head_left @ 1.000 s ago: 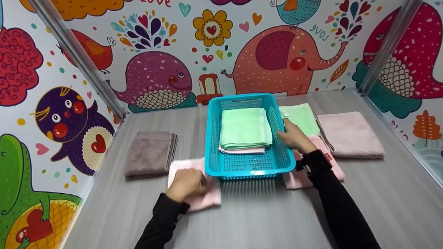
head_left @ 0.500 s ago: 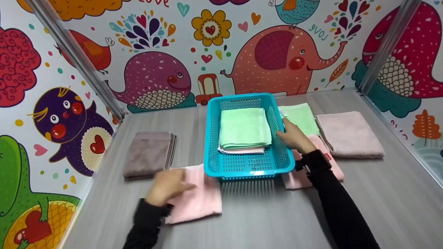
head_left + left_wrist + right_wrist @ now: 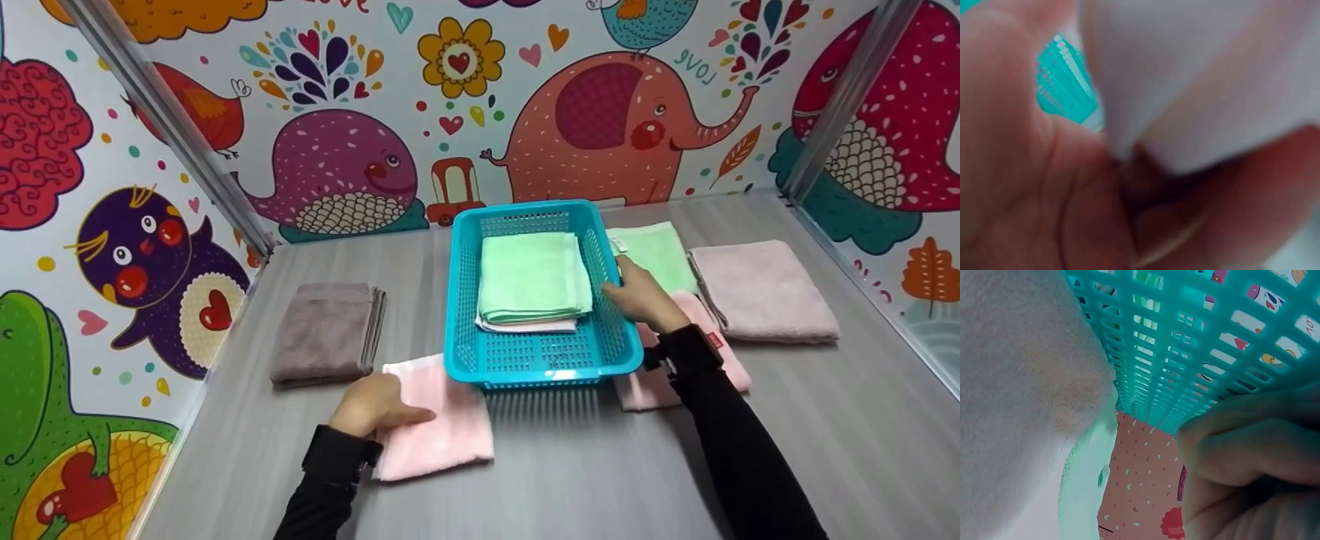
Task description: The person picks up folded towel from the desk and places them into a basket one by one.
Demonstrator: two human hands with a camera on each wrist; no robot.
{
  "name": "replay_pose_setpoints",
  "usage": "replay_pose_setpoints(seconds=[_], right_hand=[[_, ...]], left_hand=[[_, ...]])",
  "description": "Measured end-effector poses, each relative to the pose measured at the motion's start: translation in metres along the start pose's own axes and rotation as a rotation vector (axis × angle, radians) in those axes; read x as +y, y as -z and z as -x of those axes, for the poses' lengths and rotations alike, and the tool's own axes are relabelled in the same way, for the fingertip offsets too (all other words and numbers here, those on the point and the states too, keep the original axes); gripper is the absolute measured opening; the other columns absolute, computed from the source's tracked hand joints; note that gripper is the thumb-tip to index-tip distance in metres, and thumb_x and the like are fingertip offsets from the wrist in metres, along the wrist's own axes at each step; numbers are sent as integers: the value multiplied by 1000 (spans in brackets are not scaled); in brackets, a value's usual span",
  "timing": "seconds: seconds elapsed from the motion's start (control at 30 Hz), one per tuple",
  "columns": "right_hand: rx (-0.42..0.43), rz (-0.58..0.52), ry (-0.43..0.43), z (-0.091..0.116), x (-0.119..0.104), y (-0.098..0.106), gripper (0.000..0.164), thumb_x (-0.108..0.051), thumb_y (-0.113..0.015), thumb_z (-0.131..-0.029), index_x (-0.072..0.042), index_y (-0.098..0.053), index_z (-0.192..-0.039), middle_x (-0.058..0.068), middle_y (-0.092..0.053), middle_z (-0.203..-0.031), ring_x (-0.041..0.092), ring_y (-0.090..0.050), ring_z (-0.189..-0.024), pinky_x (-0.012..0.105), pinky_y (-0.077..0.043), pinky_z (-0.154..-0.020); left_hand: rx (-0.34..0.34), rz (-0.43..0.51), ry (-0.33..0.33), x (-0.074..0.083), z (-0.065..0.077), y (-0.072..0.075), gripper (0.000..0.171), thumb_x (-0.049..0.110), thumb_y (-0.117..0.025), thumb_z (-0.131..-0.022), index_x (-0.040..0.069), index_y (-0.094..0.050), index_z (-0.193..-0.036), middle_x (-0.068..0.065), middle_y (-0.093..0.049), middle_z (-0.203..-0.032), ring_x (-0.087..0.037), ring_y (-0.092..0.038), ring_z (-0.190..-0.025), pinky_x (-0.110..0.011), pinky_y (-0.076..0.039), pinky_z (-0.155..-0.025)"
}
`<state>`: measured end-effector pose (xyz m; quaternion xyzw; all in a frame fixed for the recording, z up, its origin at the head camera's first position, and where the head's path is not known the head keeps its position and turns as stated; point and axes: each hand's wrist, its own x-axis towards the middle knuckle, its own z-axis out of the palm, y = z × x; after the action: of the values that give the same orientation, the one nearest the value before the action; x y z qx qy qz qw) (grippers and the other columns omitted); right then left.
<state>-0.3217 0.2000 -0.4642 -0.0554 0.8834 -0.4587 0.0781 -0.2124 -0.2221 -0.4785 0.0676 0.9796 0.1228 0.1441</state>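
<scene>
A folded pink towel [image 3: 446, 424] lies at the front left corner of the turquoise basket [image 3: 555, 373]. My left hand [image 3: 371, 409] holds its left edge, thumb on top and fingers beneath; the left wrist view shows the pale cloth [image 3: 1185, 73] between thumb and fingers. On the basket's right side, my right hand [image 3: 641, 296] grips the rim. Curled fingers [image 3: 1247, 450] press against the perforated wall in the right wrist view. Inside the basket, a folded green towel [image 3: 529, 274] rests on a pink one, whose edge just shows.
A folded grey-brown towel [image 3: 326, 330] sits to the left. Right of the basket are a green towel [image 3: 656, 251], a pink towel with a red tag [image 3: 731, 367] and a larger pale pink towel [image 3: 765, 289]. Printed walls [image 3: 465, 112] enclose the grey table [image 3: 570, 480].
My left hand has drawn back leftward from over the pink towel to its left edge and now holds it there. That towel sits slightly nearer the front. The right hand and basket stay put.
</scene>
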Motion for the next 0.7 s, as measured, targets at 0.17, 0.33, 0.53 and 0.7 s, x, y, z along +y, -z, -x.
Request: replay_pose_setpoints(seconds=[0.17,0.33,0.53,0.7], right_hand=[[0,-1,-1,1,1,0,64,-13,-43,-105,6,-19,-161,36,-35,-158,48,-42,-143,63,-38,-112],[-4,-6,9,2,0,-1,64,-13,-44,-105,6,-20,-161,36,-35,-157,49,-41,-143,64,-38,-113],[14,4,15,1,0,0,62,-12,-45,-104,8,-23,-159,37,-38,-155,50,-44,-141,64,-40,-111],[11,2,8,0,-1,-1,64,-12,-45,-104,7,-20,-160,37,-37,-156,51,-43,-142,65,-40,-112]], left_hand=[[-77,196,-174,-6,-6,0,33,34,-82,-78,15,-56,-70,3,-55,-69,-14,-52,-63,-31,-44,-60],[-150,406,-320,-13,-13,-1,26,27,-76,-85,9,-69,-104,-3,-70,-94,-14,-64,-82,-34,-54,-76],[-228,764,-275,-26,-14,11,53,20,-71,-90,-4,-58,-136,-14,-72,-114,-18,-69,-94,-36,-59,-83],[-242,1078,-213,-34,-6,27,49,11,-68,-91,-5,-51,-134,-11,-73,-103,-21,-74,-84,-37,-62,-74]])
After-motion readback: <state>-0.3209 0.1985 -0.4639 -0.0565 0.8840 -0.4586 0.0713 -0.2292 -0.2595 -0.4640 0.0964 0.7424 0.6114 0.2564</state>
